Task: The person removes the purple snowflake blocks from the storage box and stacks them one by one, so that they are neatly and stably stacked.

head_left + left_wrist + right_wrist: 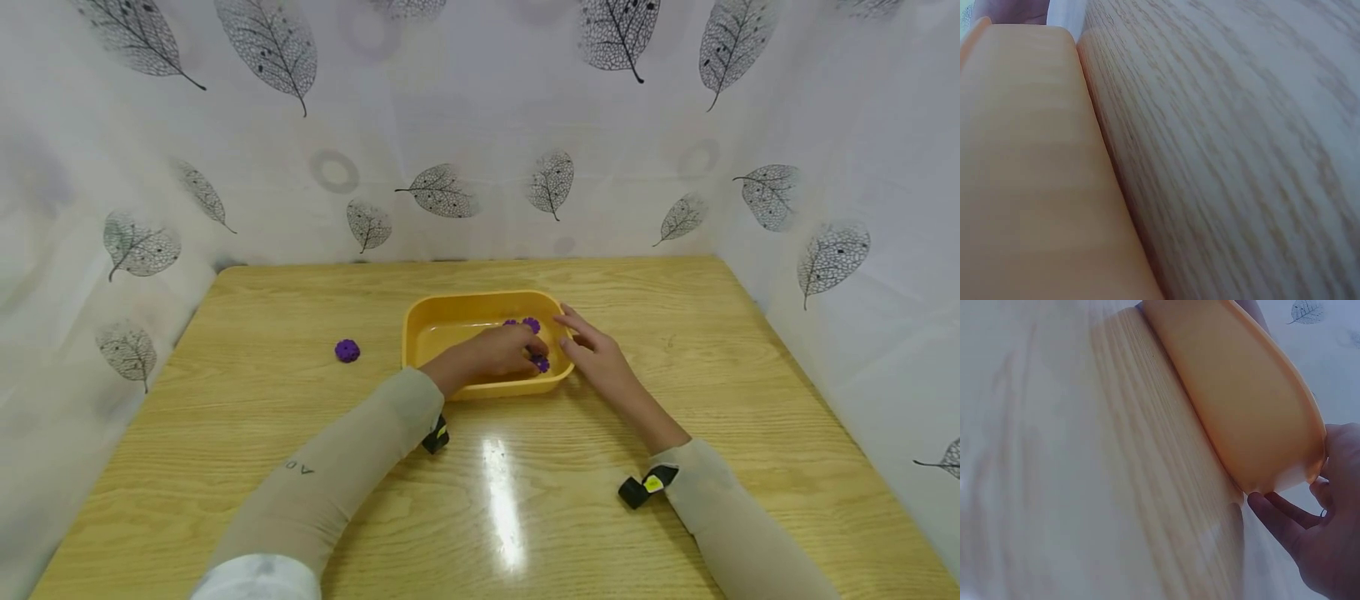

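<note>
A yellow plastic tray point(442, 307) sits on the wooden table, with several small purple flower-shaped pieces point(532, 324) at its right end. My left hand point(498, 350) reaches over the near rim into the tray and pinches a purple flower-shaped piece point(543, 364) between thumb and fingers, which partly hide it. At the tray's right end, my right hand point(600, 354) holds the rim. In the right wrist view, fingers of that hand point(1329, 531) hook over the rim and others touch the lower outer wall. The left wrist view shows mostly the tray's outer side point(1035, 156).
A round purple cluster point(347, 351) lies on the table point(262, 417) left of the tray. A white curtain with a leaf print point(480, 108) hangs behind the table and along both sides. Black straps point(641, 487) circle the wrists.
</note>
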### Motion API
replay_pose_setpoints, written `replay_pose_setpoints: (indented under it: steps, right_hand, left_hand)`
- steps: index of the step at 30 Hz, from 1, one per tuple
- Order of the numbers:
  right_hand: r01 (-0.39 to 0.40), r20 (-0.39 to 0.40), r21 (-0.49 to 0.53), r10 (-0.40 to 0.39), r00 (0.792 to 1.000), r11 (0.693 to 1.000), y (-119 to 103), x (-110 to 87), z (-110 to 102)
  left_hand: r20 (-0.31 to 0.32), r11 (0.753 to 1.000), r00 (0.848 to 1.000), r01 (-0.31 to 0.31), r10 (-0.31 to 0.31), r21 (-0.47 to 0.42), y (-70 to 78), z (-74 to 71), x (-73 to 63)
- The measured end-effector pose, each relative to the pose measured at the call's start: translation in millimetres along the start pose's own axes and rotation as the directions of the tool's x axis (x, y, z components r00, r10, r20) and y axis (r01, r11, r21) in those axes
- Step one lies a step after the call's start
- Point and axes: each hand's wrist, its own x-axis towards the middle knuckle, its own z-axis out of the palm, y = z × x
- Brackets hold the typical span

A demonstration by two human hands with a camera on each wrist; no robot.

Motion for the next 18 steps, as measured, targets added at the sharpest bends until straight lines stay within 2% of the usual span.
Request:
replay_pose_setpoints:
  steps: [5,12,18]
  right_hand:
    - [-0.001,-0.002,-0.005,0.001,1.000,1.000,0.6,0.0,0.5]
    - [-0.001,-0.007,-0.006,0.001,1.000,1.000,0.0,-0.3,0.4]
    - [0.011,-0.010,-0.006,-0.011,1.000,1.000,1.4,0.5,0.5]
  left_hand:
    - [-0.005,1.000,1.000,0.002,-0.002,-0.026,0.5,-0.1,-0.9]
    - [-0.021,1.000,0.999,0.024,-0.024,-0.007,0.5,0.9,-0.4]
    - [-0.025,1.000,1.000,0.014,-0.013,0.009,0.8,0.6,-1.3]
